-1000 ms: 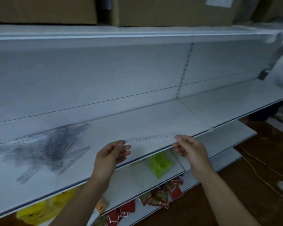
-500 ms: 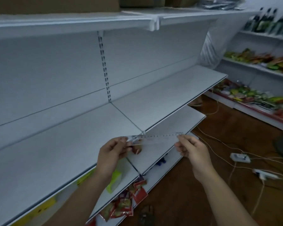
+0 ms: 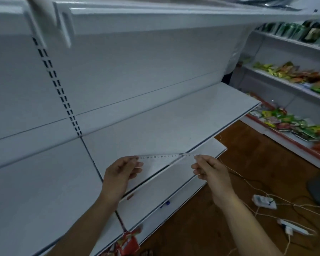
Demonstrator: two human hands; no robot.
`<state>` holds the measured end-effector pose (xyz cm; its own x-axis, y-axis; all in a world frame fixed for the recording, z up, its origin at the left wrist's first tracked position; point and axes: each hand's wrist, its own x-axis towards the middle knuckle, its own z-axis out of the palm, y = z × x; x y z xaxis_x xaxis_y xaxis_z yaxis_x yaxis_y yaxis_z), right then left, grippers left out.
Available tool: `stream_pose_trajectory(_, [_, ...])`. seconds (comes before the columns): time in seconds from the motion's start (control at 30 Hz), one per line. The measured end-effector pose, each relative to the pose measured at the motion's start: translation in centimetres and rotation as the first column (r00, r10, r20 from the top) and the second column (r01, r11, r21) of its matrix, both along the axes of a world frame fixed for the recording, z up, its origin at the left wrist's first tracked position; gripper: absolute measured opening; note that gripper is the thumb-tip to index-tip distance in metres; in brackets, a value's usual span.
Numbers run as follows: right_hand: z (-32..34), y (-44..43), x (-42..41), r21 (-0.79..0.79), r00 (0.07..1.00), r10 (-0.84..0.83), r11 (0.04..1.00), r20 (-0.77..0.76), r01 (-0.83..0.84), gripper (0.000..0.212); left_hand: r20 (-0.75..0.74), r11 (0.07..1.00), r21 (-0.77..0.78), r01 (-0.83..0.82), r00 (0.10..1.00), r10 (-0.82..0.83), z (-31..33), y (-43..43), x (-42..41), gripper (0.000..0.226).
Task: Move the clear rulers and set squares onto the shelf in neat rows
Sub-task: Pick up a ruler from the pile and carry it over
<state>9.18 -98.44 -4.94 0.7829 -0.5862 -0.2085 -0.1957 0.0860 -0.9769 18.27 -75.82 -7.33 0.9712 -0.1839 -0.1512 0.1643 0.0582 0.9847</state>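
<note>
A clear ruler (image 3: 166, 156) with a printed scale is held level between both hands, just above the front edge of the white shelf (image 3: 174, 122). My left hand (image 3: 121, 172) pinches its left end. Its right end is pinched by the fingertips of my right hand (image 3: 210, 169). The ruler is see-through, so the shelf edge shows behind it. The pile of other rulers and set squares is out of view.
A slotted upright (image 3: 57, 85) divides the back panel. Below are lower shelves with red packets (image 3: 127, 241). A side rack (image 3: 288, 124) at the right holds snack packets. Power strips (image 3: 264, 201) and cables lie on the brown floor.
My view has swung right along the shelf; the ruler pile at the left has left the view. Both hands still hold the same ruler, now over the right shelf section.
</note>
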Motion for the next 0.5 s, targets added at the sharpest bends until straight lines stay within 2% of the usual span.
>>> stream_pose_trajectory(0.27, [-1.9, -3.8, 8.3, -0.096, 0.958, 0.287, 0.953, -0.012, -0.287, 0.010, 0.108, 0.946, 0.139, -0.293, 0.954, 0.279, -1.5, -0.9, 1.4, 0.017])
stream_pose_trajectory(0.37, [-2.0, -4.5, 11.2, -0.136, 0.885, 0.465, 0.878, 0.020, -0.458, 0.020, 0.151, 0.899, 0.222, -0.377, 0.924, 0.350, -1.8, -0.6, 0.8, 0.027])
stream_pose_trajectory(0.5, [-2.4, -5.6, 14.4, -0.252, 0.779, 0.627, 0.756, 0.014, -0.604, 0.027, 0.169, 0.878, 0.285, -0.385, 0.922, 0.349, -1.7, -0.5, -0.2, 0.037])
